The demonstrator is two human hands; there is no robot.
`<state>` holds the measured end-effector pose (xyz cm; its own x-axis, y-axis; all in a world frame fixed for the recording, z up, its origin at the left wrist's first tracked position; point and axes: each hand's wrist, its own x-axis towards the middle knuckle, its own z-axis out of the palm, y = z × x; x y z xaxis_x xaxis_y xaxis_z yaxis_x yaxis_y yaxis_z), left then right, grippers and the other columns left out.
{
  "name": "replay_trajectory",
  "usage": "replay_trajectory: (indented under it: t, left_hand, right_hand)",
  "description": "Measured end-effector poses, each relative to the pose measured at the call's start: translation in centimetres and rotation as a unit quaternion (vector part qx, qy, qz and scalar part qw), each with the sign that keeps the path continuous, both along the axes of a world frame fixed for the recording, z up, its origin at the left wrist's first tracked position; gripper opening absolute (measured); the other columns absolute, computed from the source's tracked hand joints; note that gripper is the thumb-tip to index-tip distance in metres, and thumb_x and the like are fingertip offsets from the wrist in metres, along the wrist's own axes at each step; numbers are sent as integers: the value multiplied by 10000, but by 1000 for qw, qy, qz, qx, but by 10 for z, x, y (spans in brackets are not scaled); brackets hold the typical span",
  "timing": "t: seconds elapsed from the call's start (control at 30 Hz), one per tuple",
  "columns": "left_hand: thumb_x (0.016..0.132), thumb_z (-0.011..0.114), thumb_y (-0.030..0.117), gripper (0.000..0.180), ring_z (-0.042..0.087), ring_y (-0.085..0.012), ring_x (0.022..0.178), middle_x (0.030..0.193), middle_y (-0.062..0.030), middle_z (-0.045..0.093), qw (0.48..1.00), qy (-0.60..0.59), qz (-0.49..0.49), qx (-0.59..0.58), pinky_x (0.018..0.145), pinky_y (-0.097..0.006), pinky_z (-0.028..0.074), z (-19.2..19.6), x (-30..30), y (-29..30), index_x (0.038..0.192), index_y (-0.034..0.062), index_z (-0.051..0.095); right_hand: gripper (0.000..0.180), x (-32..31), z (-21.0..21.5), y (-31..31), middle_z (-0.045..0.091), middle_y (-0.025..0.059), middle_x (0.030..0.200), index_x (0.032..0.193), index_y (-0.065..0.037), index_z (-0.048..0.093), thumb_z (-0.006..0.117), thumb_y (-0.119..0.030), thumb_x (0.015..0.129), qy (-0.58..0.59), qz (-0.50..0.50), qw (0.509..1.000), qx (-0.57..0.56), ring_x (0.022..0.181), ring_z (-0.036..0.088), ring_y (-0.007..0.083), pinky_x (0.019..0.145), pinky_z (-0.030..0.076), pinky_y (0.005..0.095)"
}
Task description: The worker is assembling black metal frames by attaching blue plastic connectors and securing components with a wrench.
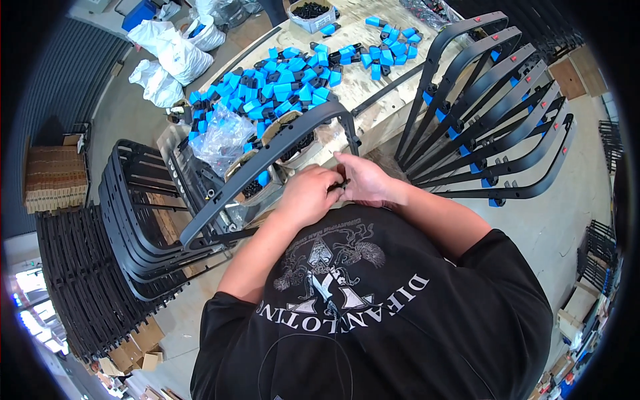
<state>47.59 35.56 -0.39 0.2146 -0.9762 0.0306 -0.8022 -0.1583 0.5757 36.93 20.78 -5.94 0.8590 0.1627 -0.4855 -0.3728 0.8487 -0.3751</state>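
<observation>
Where the two hands meet at the centre of the frame, a small dark part [342,184] is pinched between them; the left hand [308,195] is curled shut around it, and the right hand [360,179] is closed on it too, fingertips pressed to the lower end of a dark curved frame [267,157]. That frame is laid slantwise from centre toward the lower left (its bend is seen at the top, just above the hands); it rests across the bench [363,83]. Blue clips [287,83] are heaped on the bench in the upper middle; a clear bag [222,137] is crumpled left of centre. Finished frames [490,110] with blue fittings are leaned in a row at the upper right; bare frames [133,220] are stacked at the left; white sacks [170,57] are seen on the floor at the upper left.
</observation>
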Motion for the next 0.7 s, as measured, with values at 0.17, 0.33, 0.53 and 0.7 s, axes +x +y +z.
replay_trajectory:
  t: [0.17,0.33,0.53,0.7]
  left_hand:
    - [806,738,185,226,667,-348,877,952,-150,714,988,103,116,4,802,-423,538,-8,-2,-6,986,50,715]
    - [836,746,131,192,638,-191,757,872,-91,693,953,198,229,-15,687,-321,516,-13,2,-5,991,25,704]
    - [872,751,141,175,635,-122,721,835,-66,695,904,304,301,-21,681,-275,515,-50,11,5,998,28,707]
    - [867,724,304,324,696,-353,913,926,-173,718,914,-48,398,56,810,-429,544,-137,82,66,1050,37,703]
  right_hand:
    - [372,3,0,-19,641,98,960,1128,12,606,522,-340,1045,44,30,996,-68,810,646,235,742,552,403]
    - [234,5,5,-32,565,29,778,983,-42,641,556,-258,1011,47,91,984,-146,621,507,130,518,361,285]
    - [241,12,-16,-43,524,12,710,858,-70,581,572,-262,1003,7,117,971,-210,586,465,115,498,332,281]
    - [261,-5,-23,-63,515,4,695,837,-84,563,562,-280,1009,81,71,964,-242,578,460,116,502,330,289]
